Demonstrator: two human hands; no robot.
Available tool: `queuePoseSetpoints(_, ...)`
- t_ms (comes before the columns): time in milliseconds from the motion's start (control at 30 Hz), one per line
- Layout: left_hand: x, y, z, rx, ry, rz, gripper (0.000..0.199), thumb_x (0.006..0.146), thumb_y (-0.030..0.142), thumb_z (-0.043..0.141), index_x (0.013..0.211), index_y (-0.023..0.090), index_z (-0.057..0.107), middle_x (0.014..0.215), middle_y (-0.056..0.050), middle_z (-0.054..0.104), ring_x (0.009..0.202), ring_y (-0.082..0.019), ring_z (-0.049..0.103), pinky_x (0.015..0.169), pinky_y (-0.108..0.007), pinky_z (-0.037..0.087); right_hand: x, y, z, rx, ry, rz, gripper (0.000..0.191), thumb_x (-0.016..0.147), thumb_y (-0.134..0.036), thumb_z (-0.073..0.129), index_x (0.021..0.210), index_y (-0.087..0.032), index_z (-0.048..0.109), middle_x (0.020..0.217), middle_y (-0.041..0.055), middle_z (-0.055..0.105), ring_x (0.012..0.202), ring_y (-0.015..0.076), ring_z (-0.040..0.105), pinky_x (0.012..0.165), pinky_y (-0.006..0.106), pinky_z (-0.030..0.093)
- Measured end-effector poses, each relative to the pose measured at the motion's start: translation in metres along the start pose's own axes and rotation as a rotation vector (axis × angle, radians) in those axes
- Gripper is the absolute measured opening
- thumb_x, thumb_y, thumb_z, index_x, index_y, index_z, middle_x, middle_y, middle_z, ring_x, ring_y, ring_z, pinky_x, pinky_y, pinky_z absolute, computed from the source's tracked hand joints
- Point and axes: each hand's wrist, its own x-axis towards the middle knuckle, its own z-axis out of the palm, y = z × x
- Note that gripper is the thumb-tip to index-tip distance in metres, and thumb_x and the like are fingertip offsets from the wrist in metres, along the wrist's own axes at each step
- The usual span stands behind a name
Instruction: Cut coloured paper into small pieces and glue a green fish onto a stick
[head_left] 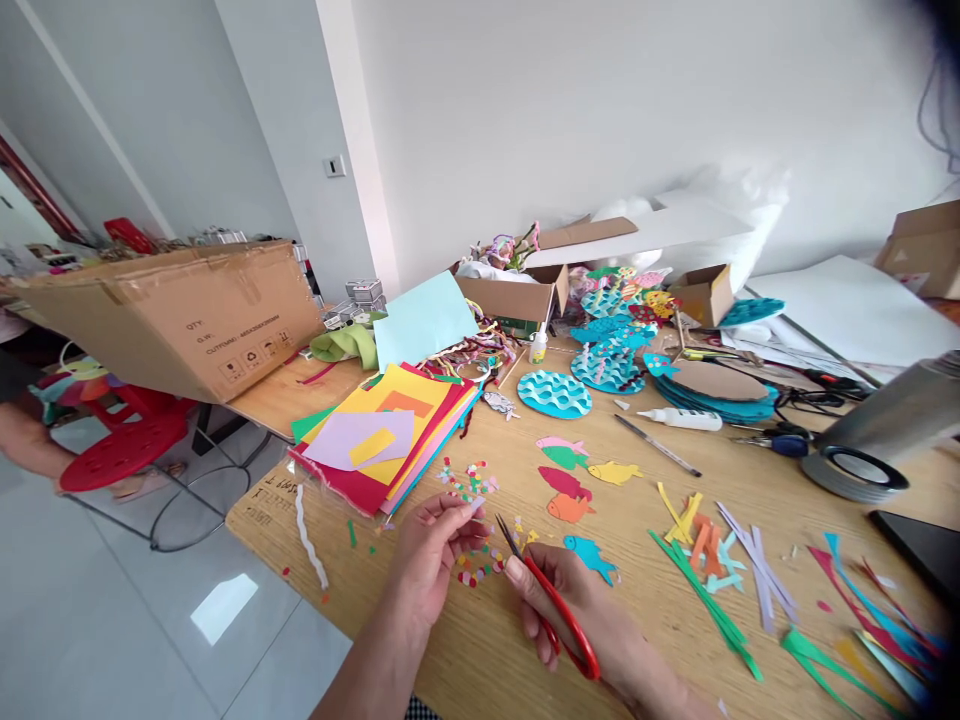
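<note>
Red handles show in the grip of the right hand (577, 600), the fingers wrapped around the scissors (556, 600), whose dark blades point away and towards the left hand (427, 555). That hand's grip is narrow, thumb and fingertips pinching a small lilac paper piece (478, 503) just beside the blade tips, above the wooden tabletop (480, 680).

To the right, near the tabletop's front, lie green strips (709, 605), with lilac strips (757, 560), orange strips (703, 545) and yellow strips (681, 515) grouped just beyond them. Under and around the left hand's fingertips spread many paper dots (469, 578) in mixed colours.

Past the scissors lies a blue paper fish (589, 555); further off come an orange fish (570, 508), a red fish, a yellow fish (615, 472), a green fish and a pink fish (559, 444), some overlapping. On the left, a stack of coloured sheets (345, 478) sits at the tabletop's edge.

Farther back are a pen (658, 445), a white bottle (682, 418) on its side, and a blue oval (555, 408) with wavy strips. An upright glue bottle (538, 345) stands behind it, before a cardboard box (517, 298) near the pale wall (585, 120).
</note>
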Motion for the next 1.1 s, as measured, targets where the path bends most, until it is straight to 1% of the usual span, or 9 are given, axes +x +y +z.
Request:
queuePoseSetpoints(100,-0.009,-0.010,0.010,-0.064,0.014,0.012,0.022,0.060,0.025,0.080,0.070,0.012,0.065,0.070,-0.006,0.069,0.063,-0.014,0.065,0.062,-0.025,0.051,0.001,0.002,0.002,0.011,-0.009,-0.034,0.053,0.067,-0.068,0.061,0.066,-0.017,0.045,0.045,-0.0051,0.054,0.033,0.0071,0.049,0.033,0.017,0.038)
queuePoseSetpoints(200,-0.018,-0.020,0.019,-0.121,0.029,0.032,0.021,0.061,0.026,0.079,0.069,0.013,0.064,0.070,-0.007,0.070,0.066,-0.016,0.065,0.066,-0.026,0.050,0.003,0.004,0.004,0.037,-0.007,-0.032,0.054,0.066,-0.069,0.061,0.067,-0.018,0.044,0.044,-0.0057,0.053,0.032,0.0073,0.049,0.031,0.017,0.037)
queuePoseSetpoints(333,-0.024,-0.029,0.025,-0.149,0.060,0.078,0.021,0.063,0.027,0.077,0.070,0.014,0.063,0.075,-0.007,0.071,0.072,-0.018,0.066,0.070,-0.027,0.049,0.005,0.006,0.005,0.046,0.014,-0.020,0.055,0.065,-0.071,0.060,0.066,-0.018,0.043,0.044,-0.0060,0.053,0.031,0.0075,0.049,0.030,0.017,0.037)
queuePoseSetpoints(433,-0.026,-0.034,0.027,-0.149,0.092,0.096,0.022,0.062,0.029,0.078,0.071,0.015,0.064,0.075,-0.005,0.070,0.073,-0.017,0.064,0.070,-0.027,0.049,0.005,0.006,0.006,0.052,0.021,-0.015,0.056,0.066,-0.072,0.058,0.066,-0.018,0.043,0.043,-0.0062,0.053,0.031,0.0075,0.049,0.030,0.017,0.036)
queuePoseSetpoints(533,-0.026,-0.039,0.027,-0.132,0.104,0.094,0.022,0.064,0.030,0.077,0.071,0.015,0.064,0.073,-0.003,0.068,0.070,-0.016,0.063,0.067,-0.025,0.048,0.004,0.004,0.007,0.057,0.018,-0.015,0.057,0.065,-0.073,0.057,0.067,-0.018,0.043,0.043,-0.0061,0.053,0.031,0.0075,0.049,0.030,0.017,0.036)
queuePoseSetpoints(700,-0.026,-0.043,0.028,-0.123,0.087,0.088,0.022,0.065,0.032,0.076,0.070,0.014,0.063,0.071,-0.003,0.066,0.066,-0.016,0.062,0.062,-0.025,0.047,0.004,0.002,0.007,0.075,0.023,-0.002,0.058,0.065,-0.074,0.057,0.068,-0.018,0.043,0.043,-0.0065,0.053,0.030,0.0068,0.048,0.030,0.017,0.036)
queuePoseSetpoints(1100,-0.027,-0.046,0.029,-0.120,0.073,0.085,0.024,0.067,0.034,0.074,0.072,0.014,0.062,0.070,-0.003,0.064,0.059,-0.015,0.060,0.052,-0.023,0.046,0.005,0.004,0.007,0.074,0.038,-0.010,0.058,0.065,-0.074,0.057,0.066,-0.018,0.043,0.042,-0.0059,0.052,0.029,0.0065,0.047,0.028,0.016,0.034)
